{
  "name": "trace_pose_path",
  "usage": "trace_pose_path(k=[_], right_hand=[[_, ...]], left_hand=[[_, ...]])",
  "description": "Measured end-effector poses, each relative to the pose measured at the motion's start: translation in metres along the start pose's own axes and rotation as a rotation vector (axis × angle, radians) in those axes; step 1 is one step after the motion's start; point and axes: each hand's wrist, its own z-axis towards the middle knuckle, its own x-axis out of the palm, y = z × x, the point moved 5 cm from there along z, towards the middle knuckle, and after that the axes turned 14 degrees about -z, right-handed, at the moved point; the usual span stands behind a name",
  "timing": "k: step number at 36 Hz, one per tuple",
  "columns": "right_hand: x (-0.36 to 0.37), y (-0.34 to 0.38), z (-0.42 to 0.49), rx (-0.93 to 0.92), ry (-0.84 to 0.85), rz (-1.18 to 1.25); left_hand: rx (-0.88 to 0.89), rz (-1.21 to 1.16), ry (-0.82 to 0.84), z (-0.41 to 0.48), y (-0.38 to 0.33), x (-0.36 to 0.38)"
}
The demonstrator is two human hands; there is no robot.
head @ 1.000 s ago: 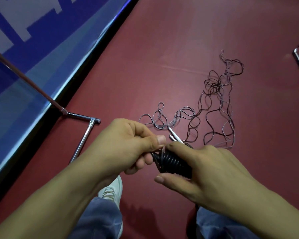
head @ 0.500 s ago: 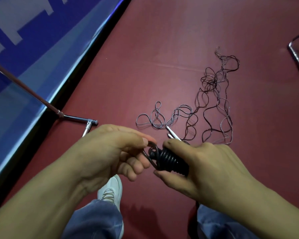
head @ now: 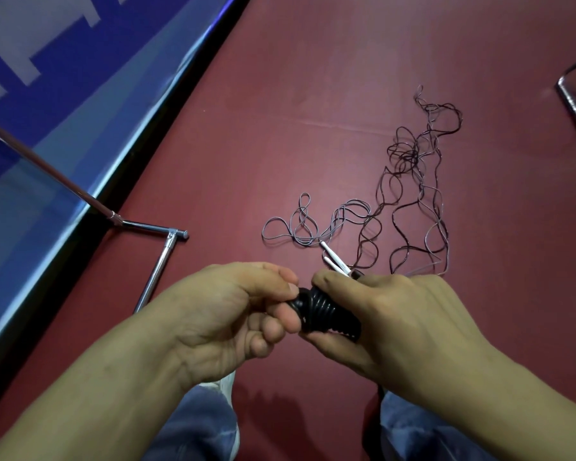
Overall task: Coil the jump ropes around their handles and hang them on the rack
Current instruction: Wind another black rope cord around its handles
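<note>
Open red floor (head: 313,94) stretches toward 12 o'clock; the wall edge (head: 182,104) crowds 10. At centre, the coiled black rope (head: 326,311) lies with its long axis running 10-to-4. The left hand (head: 226,314) pinches one end and the right hand (head: 399,321) clasps the other.

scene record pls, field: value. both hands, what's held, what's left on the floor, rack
left hand: pinches the near end of the black coil
right hand: grips the black coil, thumb on top
black coil: rope wound in tight turns, held between both hands
loose ropes: tangled on the red floor beyond the hands
white handles: two, just beyond the right thumb
rack: chrome base tubes at left; hanging part out of view
</note>
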Motion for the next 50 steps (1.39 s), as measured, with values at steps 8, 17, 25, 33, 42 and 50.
trace_pose_path(k=[8, 17, 25, 33, 42, 50], right_hand=[[0.002, -0.008, 0.005, 0.021, -0.043, -0.027], [0.012, -0.002, 0.002, -0.009, -0.106, -0.062], [0.023, -0.004, 0.000, -0.010, -0.045, -0.106], [0.031, 0.001, 0.002, 0.031, -0.031, -0.164], [0.031, 0.002, 0.001, 0.040, -0.028, -0.208], [0.034, -0.001, -0.001, 0.021, -0.019, -0.197]], left_hand=[[-0.022, -0.001, 0.078, 0.001, 0.008, -0.006], [0.082, 0.179, -0.112, 0.006, 0.010, -0.005], [0.334, 0.318, -0.320, 0.012, 0.018, -0.003], [0.372, 0.390, -0.362, 0.021, 0.023, -0.003], [0.152, 0.224, -0.235, 0.022, 0.023, 0.002], [0.180, 0.338, -0.228, 0.026, 0.022, 0.005]])
